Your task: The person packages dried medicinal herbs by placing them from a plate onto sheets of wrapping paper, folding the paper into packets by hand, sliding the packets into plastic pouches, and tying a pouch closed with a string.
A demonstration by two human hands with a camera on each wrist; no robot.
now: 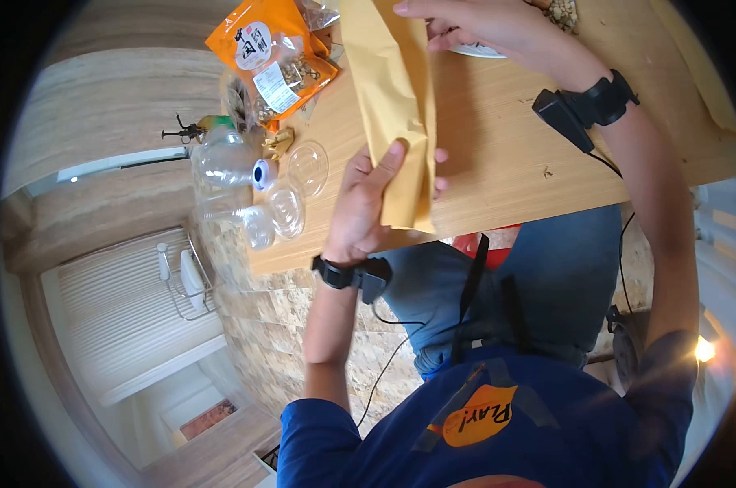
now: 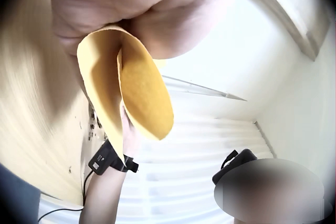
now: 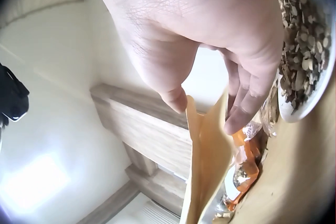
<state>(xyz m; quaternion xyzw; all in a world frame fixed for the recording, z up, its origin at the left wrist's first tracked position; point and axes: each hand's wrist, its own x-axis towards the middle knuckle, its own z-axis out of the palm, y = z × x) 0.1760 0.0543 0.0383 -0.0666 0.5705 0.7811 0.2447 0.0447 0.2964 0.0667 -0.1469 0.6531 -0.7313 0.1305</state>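
Note:
A long piece of yellow kraft paper (image 1: 388, 89), folded lengthwise, slants up from the table's near edge. My left hand (image 1: 366, 191) grips its near end, thumb along the upper face, with fingertips showing at the far side. In the left wrist view, the end of the paper (image 2: 144, 92) gapes in two curved flaps below the palm. My right hand (image 3: 210, 29) holds the far end between thumb and bent fingers. Between them, the paper (image 3: 202, 155) spreads in a V in the right wrist view. A white plate (image 3: 294, 113) of dried, sliced pieces lies beside this hand.
An orange printed pouch (image 1: 274, 61) of dried pieces stands at the table's left. Near it are a clear plastic jar (image 1: 221, 159), clear round lids (image 1: 308, 168) and a blue-and-white roll (image 1: 262, 174). A spray nozzle (image 1: 185, 130) sticks out behind. Cables hang from both wrist cameras.

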